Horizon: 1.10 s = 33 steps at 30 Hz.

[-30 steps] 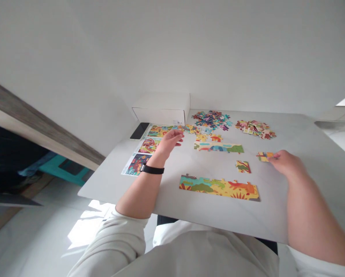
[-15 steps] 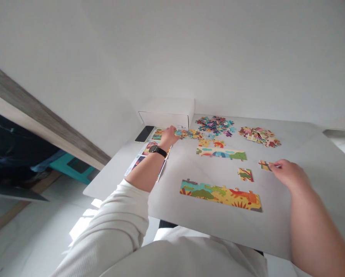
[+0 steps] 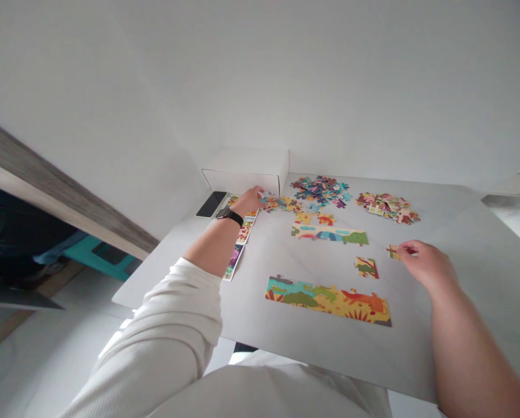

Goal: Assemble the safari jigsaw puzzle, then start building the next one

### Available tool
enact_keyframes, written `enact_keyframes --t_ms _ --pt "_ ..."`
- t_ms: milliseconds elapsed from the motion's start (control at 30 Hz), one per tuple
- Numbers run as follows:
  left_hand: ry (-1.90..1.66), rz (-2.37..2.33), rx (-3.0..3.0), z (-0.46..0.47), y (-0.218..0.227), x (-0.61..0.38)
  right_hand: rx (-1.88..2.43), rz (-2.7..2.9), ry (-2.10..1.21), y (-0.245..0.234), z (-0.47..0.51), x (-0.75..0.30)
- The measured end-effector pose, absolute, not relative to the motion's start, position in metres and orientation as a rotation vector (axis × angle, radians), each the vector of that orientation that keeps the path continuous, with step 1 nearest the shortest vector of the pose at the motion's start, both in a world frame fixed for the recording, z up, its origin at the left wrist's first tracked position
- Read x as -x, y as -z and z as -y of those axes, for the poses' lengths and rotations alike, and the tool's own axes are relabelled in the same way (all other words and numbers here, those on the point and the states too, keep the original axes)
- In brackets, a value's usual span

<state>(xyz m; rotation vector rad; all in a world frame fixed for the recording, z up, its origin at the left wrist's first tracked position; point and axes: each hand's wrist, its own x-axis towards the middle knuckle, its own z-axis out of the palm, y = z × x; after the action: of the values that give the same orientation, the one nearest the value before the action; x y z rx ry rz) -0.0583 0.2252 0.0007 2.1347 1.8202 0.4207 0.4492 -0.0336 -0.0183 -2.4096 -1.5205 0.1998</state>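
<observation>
My left hand (image 3: 248,201), a dark watch on its wrist, is at the left end of a loose row of yellow and blue puzzle pieces (image 3: 288,204). Its fingers are bent and a little apart, touching the pieces. On the right, my right hand (image 3: 425,262) pinches a small yellow puzzle piece (image 3: 392,251) low over the table. Between the hands lie a joined strip with a blue elephant (image 3: 329,234) and a single square piece with green and red (image 3: 367,267). Nearer me is a longer joined yellow animal strip (image 3: 329,299).
A white box (image 3: 242,180) stands at the back left, with a dark phone (image 3: 211,204) before it. Picture sheets (image 3: 234,262) lie partly under my left arm. A multicoloured pile (image 3: 321,190) and a pinkish pile of pieces (image 3: 387,206) sit near the wall.
The view has shifted slightly. My left hand has turned a little at the loose pieces, its fingers now showing more. My right hand still holds its piece in about the same place.
</observation>
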Motion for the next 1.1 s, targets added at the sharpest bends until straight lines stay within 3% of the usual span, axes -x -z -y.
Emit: enact_keyframes --t_ms 767,1100 --pt "-0.373 -1.558 -2.34 -0.233 0.01 0.042 2.229 1.545 -0.216 0.034 0.032 -0.442" --pt "-0.599 -1.292 -2.517 -0.204 -0.006 0.014 2.189 1.538 -0.229 0.032 0.032 -0.437"
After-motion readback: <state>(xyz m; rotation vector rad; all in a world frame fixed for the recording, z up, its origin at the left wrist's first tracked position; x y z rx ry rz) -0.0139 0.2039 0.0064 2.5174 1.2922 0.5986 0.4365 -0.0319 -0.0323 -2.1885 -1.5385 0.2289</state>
